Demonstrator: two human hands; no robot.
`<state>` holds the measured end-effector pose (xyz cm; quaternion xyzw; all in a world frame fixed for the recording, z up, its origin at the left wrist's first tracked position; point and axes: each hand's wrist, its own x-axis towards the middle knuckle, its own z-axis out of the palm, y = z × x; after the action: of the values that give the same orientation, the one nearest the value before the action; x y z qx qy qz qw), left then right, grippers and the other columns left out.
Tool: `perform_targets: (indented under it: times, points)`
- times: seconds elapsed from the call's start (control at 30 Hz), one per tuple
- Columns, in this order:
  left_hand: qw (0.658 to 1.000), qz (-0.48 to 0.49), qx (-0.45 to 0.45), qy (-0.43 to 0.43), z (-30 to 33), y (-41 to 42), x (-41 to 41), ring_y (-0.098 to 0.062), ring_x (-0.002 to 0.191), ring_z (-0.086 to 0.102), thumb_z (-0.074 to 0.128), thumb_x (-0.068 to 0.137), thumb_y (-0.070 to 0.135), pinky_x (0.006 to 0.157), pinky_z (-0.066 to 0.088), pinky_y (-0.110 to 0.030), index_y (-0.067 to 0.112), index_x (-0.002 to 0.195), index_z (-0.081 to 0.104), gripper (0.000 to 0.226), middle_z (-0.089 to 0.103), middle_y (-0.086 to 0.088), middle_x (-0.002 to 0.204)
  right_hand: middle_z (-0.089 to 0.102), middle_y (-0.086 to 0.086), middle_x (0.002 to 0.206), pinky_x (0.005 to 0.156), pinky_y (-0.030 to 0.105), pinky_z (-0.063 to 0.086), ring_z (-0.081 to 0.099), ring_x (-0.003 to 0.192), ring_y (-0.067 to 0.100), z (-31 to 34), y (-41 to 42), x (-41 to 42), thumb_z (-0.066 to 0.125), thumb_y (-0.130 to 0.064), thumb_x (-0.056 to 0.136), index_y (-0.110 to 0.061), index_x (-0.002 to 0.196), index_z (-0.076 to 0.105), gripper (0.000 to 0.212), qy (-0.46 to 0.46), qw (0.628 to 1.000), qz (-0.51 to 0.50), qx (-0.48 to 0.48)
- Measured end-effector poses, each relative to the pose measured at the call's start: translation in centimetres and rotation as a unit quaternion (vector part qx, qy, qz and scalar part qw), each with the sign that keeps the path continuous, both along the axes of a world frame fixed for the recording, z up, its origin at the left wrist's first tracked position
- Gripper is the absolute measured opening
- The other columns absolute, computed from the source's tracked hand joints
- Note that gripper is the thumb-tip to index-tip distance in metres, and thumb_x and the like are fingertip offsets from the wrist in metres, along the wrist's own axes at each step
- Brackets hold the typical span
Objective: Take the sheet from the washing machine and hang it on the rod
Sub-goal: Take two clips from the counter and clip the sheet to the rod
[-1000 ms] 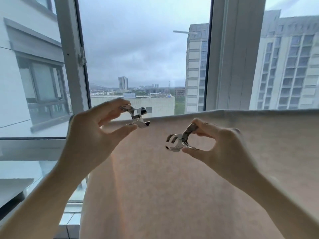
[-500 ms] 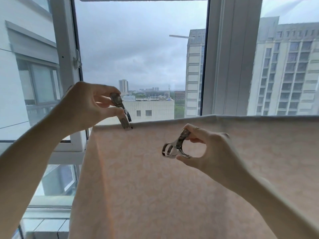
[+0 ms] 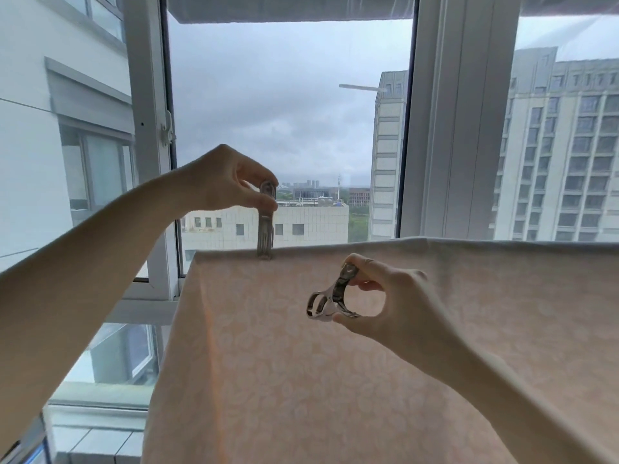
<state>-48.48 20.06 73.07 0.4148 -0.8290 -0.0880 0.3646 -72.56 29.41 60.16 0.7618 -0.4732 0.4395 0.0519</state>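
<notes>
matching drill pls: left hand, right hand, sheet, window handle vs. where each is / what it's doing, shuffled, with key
Things:
1. left hand
2. right hand
3. sheet
4. window handle

States:
A. draped over the rod, hanging down in front of the window
B. pinches a metal clip in mid-air, in front of the cloth
C. fixed to the white frame, above the left forearm
D. pinches an upright metal clip whose lower end meets the sheet's top edge

Pairs: 1-D, 2-B, 3-A, 4-C
</notes>
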Motion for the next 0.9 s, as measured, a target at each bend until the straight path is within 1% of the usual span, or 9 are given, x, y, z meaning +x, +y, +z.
perform_targets:
  times: [0.1,0.23,0.37,0.5,0.57,0.63,0.77,0.83,0.9]
  points:
    - [0.998,-0.026,0.057,0.003,0.1,-0.9,-0.5,-0.006,0.090,0.070,0.082,0.065,0.021,0.065,0.050,-0.008,0.012,0.110,0.071,0.047,0.073,0.000,0.105,0.069,-0.019,0.096,0.082,0.012,0.051,0.063,0.089,-0.005,-0.1,-0.1,0.1,0.075,-0.053,0.056,-0.024,0.107,0.065,0.059,0.002,1.000,0.004,0.001]
    - [0.998,-0.025,0.061,-0.005,-1.3,-1.8,-0.9,-0.008,0.093,0.069,0.083,0.068,0.019,0.072,0.052,-0.013,0.012,0.110,0.071,0.044,0.071,0.001,0.109,0.071,-0.016,0.095,0.082,0.025,0.056,0.065,0.088,-0.001,-0.5,-0.1,-0.1,0.072,-0.053,0.058,-0.027,0.106,0.063,0.055,-0.003,1.000,0.009,-0.002]
    - [0.999,-0.021,0.032,-0.024,-1.7,-1.4,-1.1,-0.008,0.094,0.069,0.085,0.063,0.027,0.086,0.051,-0.023,0.016,0.114,0.068,0.055,0.068,0.007,0.111,0.069,-0.019,0.094,0.082,0.022,0.054,0.064,0.088,-0.004,-1.1,-0.2,-0.5,0.082,-0.041,0.061,-0.029,0.111,0.062,0.055,-0.004,1.000,0.003,-0.011]
    - [0.999,-0.025,0.015,-0.040,-2.3,-0.4,-1.2,-0.005,0.086,0.070,0.086,0.052,0.040,0.086,0.056,-0.040,0.019,0.118,0.063,0.073,0.067,0.009,0.110,0.069,-0.018,0.100,0.083,0.025,0.055,0.064,0.091,-0.003,-1.6,-0.2,-0.6,0.071,-0.058,0.061,-0.033,0.119,0.059,0.064,-0.015,1.000,0.002,-0.006]
    - [0.998,-0.023,0.024,-0.062,-2.6,0.1,-1.2,-0.003,0.089,0.068,0.084,0.047,0.049,0.088,0.055,-0.037,0.025,0.125,0.057,0.086,0.063,0.007,0.119,0.067,-0.019,0.103,0.084,0.026,0.055,0.063,0.094,-0.003,-1.8,-0.3,-0.6,0.070,-0.059,0.061,-0.035,0.123,0.056,0.067,-0.017,1.000,0.002,-0.001]
    - [0.994,-0.009,0.026,-0.110,-2.9,0.8,-1.3,-0.007,0.103,0.063,0.085,0.051,0.049,0.091,0.051,-0.030,0.031,0.135,0.046,0.095,0.055,0.006,0.133,0.067,-0.019,0.105,0.085,0.025,0.054,0.062,0.096,-0.003,-2.0,-0.2,-0.6,0.070,-0.058,0.062,-0.034,0.125,0.055,0.069,-0.019,1.000,0.001,0.000]
    - [0.963,0.079,-0.128,-0.224,-4.8,2.5,-2.9,-0.016,0.139,0.031,0.078,0.067,0.054,0.111,0.033,-0.038,0.030,0.152,0.018,0.106,0.031,0.008,0.154,0.067,-0.018,0.106,0.085,0.022,0.054,0.062,0.096,-0.004,-2.3,0.2,-0.8,0.074,-0.051,0.064,-0.029,0.128,0.056,0.070,-0.033,0.999,-0.011,-0.004]
    - [0.942,0.106,-0.220,-0.230,-6.1,3.5,-4.5,-0.016,0.141,0.027,0.071,0.075,0.055,0.113,0.032,-0.039,0.028,0.151,0.020,0.095,0.032,0.006,0.154,0.065,-0.020,0.102,0.084,0.017,0.052,0.062,0.094,-0.005,-2.6,0.6,-1.1,0.077,-0.047,0.063,-0.028,0.126,0.057,0.068,-0.045,0.999,-0.022,-0.003]
    - [0.929,0.092,-0.296,-0.200,-7.3,4.0,-6.5,-0.016,0.136,0.037,0.067,0.083,0.045,0.109,0.034,-0.035,0.024,0.145,0.036,0.073,0.047,0.004,0.145,0.065,-0.020,0.099,0.084,0.015,0.050,0.062,0.093,-0.005,-2.8,1.1,-1.5,0.081,-0.042,0.064,-0.027,0.125,0.058,0.067,-0.048,0.998,-0.037,0.000]
